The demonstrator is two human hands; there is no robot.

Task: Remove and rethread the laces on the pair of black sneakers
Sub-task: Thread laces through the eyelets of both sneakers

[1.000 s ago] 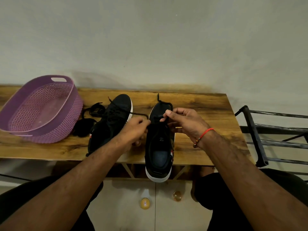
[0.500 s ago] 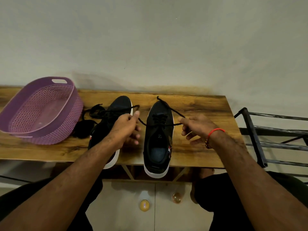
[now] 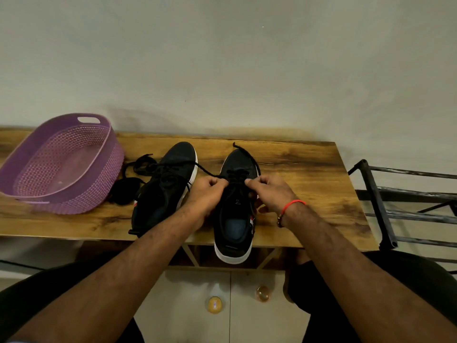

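I sit at a wood table point(image 3: 309, 184) pushed up against a plain pale wall point(image 3: 247, 65). A black metal rack point(image 3: 380, 206) stands just past the table's right end. On the left of the table is a purple basket point(image 3: 103, 174). Near the basket lies a loose black lace point(image 3: 138, 167) in a heap. Two black shoes stand side by side in the middle, toes to the wall. The left shoe point(image 3: 173, 174) is near the loose lace. The right shoe point(image 3: 235, 219) hangs its heel over the near edge. My left hand point(image 3: 206, 194) pinches one lace end point(image 3: 205, 170) that runs over the left shoe. My right hand point(image 3: 269, 191) pinches the lace on the right shoe. My arms hide part of both shoes. Two small round things point(image 3: 214, 305) lie on the floor below.
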